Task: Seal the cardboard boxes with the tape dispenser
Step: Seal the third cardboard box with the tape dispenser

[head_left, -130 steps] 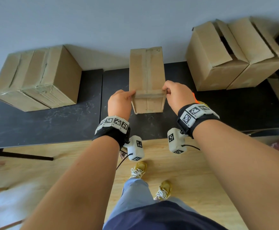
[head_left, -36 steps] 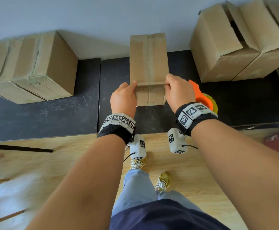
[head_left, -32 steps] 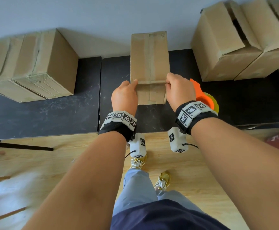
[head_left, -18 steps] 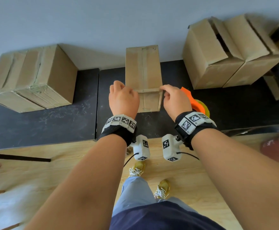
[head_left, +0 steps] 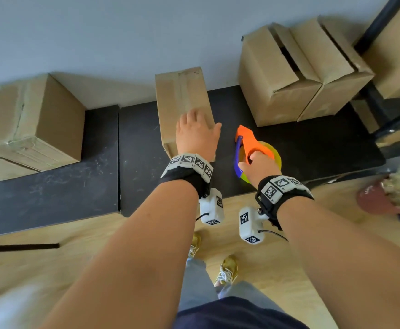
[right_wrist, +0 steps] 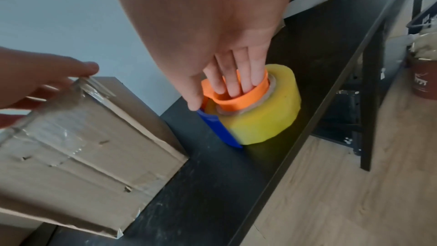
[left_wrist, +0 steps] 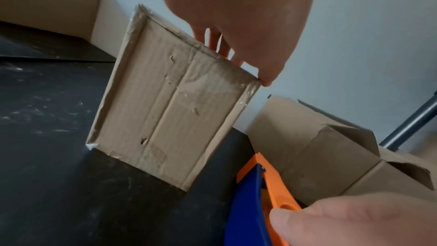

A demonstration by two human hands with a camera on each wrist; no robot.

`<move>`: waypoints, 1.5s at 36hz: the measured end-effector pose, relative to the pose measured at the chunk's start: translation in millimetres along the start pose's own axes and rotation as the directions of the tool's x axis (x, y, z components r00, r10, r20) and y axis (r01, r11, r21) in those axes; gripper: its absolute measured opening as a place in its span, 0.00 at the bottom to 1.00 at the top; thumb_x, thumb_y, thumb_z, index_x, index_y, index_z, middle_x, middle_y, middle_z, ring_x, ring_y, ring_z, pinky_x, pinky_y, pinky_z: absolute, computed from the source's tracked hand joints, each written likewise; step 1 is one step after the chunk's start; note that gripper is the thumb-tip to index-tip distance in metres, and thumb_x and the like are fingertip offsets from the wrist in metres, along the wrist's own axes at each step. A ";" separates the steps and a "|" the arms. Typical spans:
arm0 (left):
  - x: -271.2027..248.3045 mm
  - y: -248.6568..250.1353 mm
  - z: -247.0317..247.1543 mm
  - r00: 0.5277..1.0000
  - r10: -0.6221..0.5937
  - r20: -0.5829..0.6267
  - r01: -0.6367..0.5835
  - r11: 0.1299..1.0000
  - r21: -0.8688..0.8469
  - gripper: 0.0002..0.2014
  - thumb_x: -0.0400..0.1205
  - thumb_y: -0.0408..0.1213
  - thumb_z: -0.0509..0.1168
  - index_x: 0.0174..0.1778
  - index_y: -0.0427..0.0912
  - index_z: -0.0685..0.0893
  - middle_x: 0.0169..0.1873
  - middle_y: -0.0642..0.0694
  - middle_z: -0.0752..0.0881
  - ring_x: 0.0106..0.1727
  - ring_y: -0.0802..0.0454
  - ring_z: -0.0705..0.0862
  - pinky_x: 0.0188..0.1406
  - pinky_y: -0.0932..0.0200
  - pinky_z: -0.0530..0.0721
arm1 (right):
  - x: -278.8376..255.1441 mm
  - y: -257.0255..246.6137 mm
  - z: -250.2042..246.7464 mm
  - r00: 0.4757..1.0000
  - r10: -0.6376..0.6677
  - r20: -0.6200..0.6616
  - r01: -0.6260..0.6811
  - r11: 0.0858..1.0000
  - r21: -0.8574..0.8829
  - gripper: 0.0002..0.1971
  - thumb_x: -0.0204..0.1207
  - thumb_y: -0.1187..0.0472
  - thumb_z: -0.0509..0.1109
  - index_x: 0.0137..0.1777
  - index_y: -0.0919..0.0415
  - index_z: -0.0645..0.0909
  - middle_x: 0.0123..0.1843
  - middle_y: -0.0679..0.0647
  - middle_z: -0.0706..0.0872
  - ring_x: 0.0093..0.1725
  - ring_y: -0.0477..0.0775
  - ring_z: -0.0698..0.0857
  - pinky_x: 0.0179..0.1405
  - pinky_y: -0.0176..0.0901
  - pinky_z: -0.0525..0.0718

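1. Dispenser: orange plastic frame, blue guard, yellow tape roll. Judged light and rigid, with a smooth shell that may slip; the cutting edge near the orange nose is probably sharp. Best hold looks like the orange hub ring, fingers through it and thumb on the outer edge.
2. Right hand: reaching into the dispenser, fingers going straight down inside the orange ring, thumb lying on the blue guard. No closed grip is showing yet. The dispenser is sitting directly under this hand on the black table.
3. Box: narrow upright carton, stiff corrugated board, glossy tape already lying along its seams. Judged light and easy to tip; steadying from the top looks sensible.
4. Left hand: resting flat on the box top, fingers extended, thumb at the right edge; gripping nothing.
5. Placement: the box is standing just left of the right hand; the dispenser is just right of the left hand, near the box, whether touching cannot be told.
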State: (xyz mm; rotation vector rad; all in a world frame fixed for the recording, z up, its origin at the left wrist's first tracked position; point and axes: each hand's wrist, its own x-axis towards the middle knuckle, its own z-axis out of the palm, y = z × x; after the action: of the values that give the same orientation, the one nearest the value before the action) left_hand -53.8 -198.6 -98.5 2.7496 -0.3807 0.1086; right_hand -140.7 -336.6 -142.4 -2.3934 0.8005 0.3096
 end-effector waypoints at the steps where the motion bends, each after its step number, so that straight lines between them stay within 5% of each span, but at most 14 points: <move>1: 0.2 -0.1 0.8 1.000 0.003 -0.013 -0.002 1.000 0.010 0.26 0.83 0.56 0.57 0.67 0.38 0.78 0.67 0.44 0.77 0.68 0.44 0.72 0.70 0.52 0.68 | 2.7 0.8 5.1 0.999 0.043 0.014 -0.042 0.998 -0.054 0.18 0.80 0.46 0.68 0.63 0.57 0.78 0.51 0.54 0.84 0.52 0.57 0.85 0.46 0.46 0.80; 9: 4.6 -6.0 6.6 0.996 0.030 -0.079 -0.027 0.999 0.039 0.26 0.80 0.59 0.59 0.60 0.40 0.82 0.60 0.46 0.81 0.62 0.45 0.76 0.65 0.53 0.70 | 16.2 -8.7 27.5 0.996 0.082 -0.023 -0.085 0.948 -0.306 0.26 0.77 0.35 0.66 0.49 0.60 0.72 0.39 0.54 0.78 0.40 0.54 0.79 0.40 0.45 0.78; 16: 6.8 -5.2 10.7 0.988 0.037 -0.151 -0.032 0.999 0.033 0.21 0.76 0.54 0.63 0.49 0.38 0.84 0.48 0.44 0.84 0.51 0.43 0.80 0.55 0.51 0.75 | 26.9 -9.7 39.5 0.993 0.121 -0.009 -0.118 0.941 -0.316 0.22 0.76 0.48 0.73 0.61 0.63 0.75 0.55 0.59 0.84 0.53 0.60 0.85 0.53 0.49 0.85; 20: 7.3 -2.4 11.4 0.986 0.018 -0.164 -0.013 0.999 0.030 0.17 0.72 0.50 0.64 0.43 0.38 0.83 0.41 0.44 0.83 0.46 0.44 0.79 0.50 0.51 0.75 | 27.7 -15.6 32.3 0.988 0.155 0.015 -0.142 0.937 -0.320 0.19 0.76 0.51 0.75 0.55 0.64 0.75 0.46 0.57 0.80 0.44 0.56 0.80 0.44 0.44 0.78; 23: 5.8 -2.7 6.8 0.990 0.014 -0.142 -0.007 0.999 0.046 0.14 0.71 0.47 0.63 0.41 0.38 0.81 0.39 0.45 0.81 0.44 0.44 0.77 0.49 0.52 0.74 | 22.9 -18.0 28.3 0.978 0.210 -0.005 -0.206 0.953 -0.222 0.23 0.73 0.48 0.76 0.57 0.62 0.72 0.42 0.55 0.81 0.40 0.55 0.83 0.39 0.45 0.82; 28: -3.9 -15.1 -5.5 0.998 0.026 -0.049 -0.019 0.993 0.120 0.13 0.71 0.42 0.60 0.47 0.39 0.78 0.45 0.45 0.80 0.49 0.44 0.77 0.53 0.52 0.75 | 10.6 -20.6 11.2 0.971 0.240 -0.021 -0.235 0.963 0.135 0.16 0.72 0.49 0.71 0.49 0.61 0.75 0.31 0.53 0.77 0.28 0.53 0.77 0.24 0.40 0.69; 31: -12.0 -28.3 -13.8 0.999 0.026 -0.037 -0.021 0.988 0.150 0.13 0.71 0.39 0.61 0.49 0.39 0.76 0.47 0.44 0.80 0.50 0.43 0.78 0.54 0.52 0.76 | 1.9 -26.2 -4.2 0.975 0.223 -0.026 -0.200 0.918 0.342 0.13 0.73 0.52 0.69 0.35 0.58 0.72 0.30 0.53 0.75 0.30 0.56 0.75 0.26 0.41 0.69; 35: -23.2 -45.0 -21.7 0.999 -0.002 -0.032 0.008 0.985 0.175 0.15 0.70 0.32 0.62 0.53 0.38 0.75 0.51 0.42 0.78 0.54 0.42 0.77 0.58 0.52 0.75 | -5.3 -35.1 -22.5 0.961 0.256 0.108 -0.272 0.789 0.550 0.10 0.71 0.56 0.68 0.42 0.65 0.78 0.39 0.58 0.78 0.36 0.59 0.74 0.35 0.47 0.70; 39: -33.7 -60.9 -25.7 0.994 -0.046 -0.102 0.073 0.958 0.276 0.14 0.72 0.26 0.61 0.53 0.37 0.75 0.50 0.39 0.79 0.51 0.41 0.78 0.56 0.50 0.76 | -11.8 -43.0 -26.5 0.955 0.243 0.169 -0.294 0.711 0.639 0.13 0.72 0.52 0.67 0.45 0.62 0.79 0.44 0.60 0.80 0.42 0.59 0.76 0.40 0.48 0.72; 42: -33.1 -61.9 -31.9 0.993 -0.059 -0.106 0.090 0.944 0.316 0.15 0.73 0.27 0.60 0.56 0.37 0.76 0.52 0.39 0.78 0.53 0.40 0.77 0.60 0.49 0.76 | -15.3 -48.1 -27.2 0.950 0.272 0.153 -0.304 0.694 0.652 0.29 0.73 0.40 0.70 0.63 0.64 0.81 0.60 0.60 0.84 0.59 0.61 0.83 0.59 0.50 0.78; 44: -26.6 -58.5 -34.6 0.998 -0.044 -0.047 0.055 0.961 0.272 0.19 0.74 0.28 0.60 0.62 0.38 0.75 0.64 0.37 0.75 0.64 0.39 0.74 0.67 0.47 0.73 | -18.5 -51.2 -30.5 0.952 0.279 0.130 -0.296 0.719 0.629 0.38 0.73 0.34 0.69 0.70 0.66 0.77 0.66 0.60 0.82 0.64 0.62 0.81 0.62 0.48 0.76; 47: -14.3 -56.4 -33.7 0.996 0.004 0.090 -0.021 0.982 0.190 0.27 0.79 0.32 0.60 0.76 0.45 0.66 0.80 0.41 0.61 0.80 0.41 0.60 0.77 0.43 0.64 | -23.8 -55.8 -36.9 0.954 0.272 0.126 -0.287 0.704 0.650 0.36 0.72 0.37 0.72 0.70 0.66 0.77 0.66 0.61 0.83 0.63 0.63 0.83 0.66 0.50 0.78; 50: -8.2 -58.6 -33.7 0.983 0.036 0.182 -0.074 0.976 0.204 0.31 0.79 0.33 0.62 0.78 0.51 0.63 0.80 0.45 0.63 0.82 0.42 0.57 0.77 0.42 0.63 | -27.0 -58.3 -43.9 0.954 0.249 0.169 -0.293 0.644 0.707 0.32 0.67 0.42 0.75 0.65 0.64 0.79 0.61 0.60 0.86 0.56 0.61 0.86 0.65 0.57 0.82; 54: -15.2 -59.0 -39.9 0.987 0.012 0.159 -0.046 0.977 0.207 0.28 0.77 0.31 0.63 0.75 0.49 0.69 0.74 0.47 0.70 0.77 0.44 0.65 0.76 0.43 0.66 | -31.3 -59.9 -52.2 0.953 0.240 0.184 -0.300 0.670 0.679 0.25 0.69 0.44 0.71 0.58 0.62 0.79 0.56 0.59 0.85 0.53 0.58 0.85 0.55 0.51 0.82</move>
State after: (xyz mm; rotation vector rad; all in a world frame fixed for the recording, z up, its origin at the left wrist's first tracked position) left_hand -53.1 -127.4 -83.3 2.9719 -0.4769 -0.0656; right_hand -127.3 -314.6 -61.0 -1.5287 1.0184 0.1662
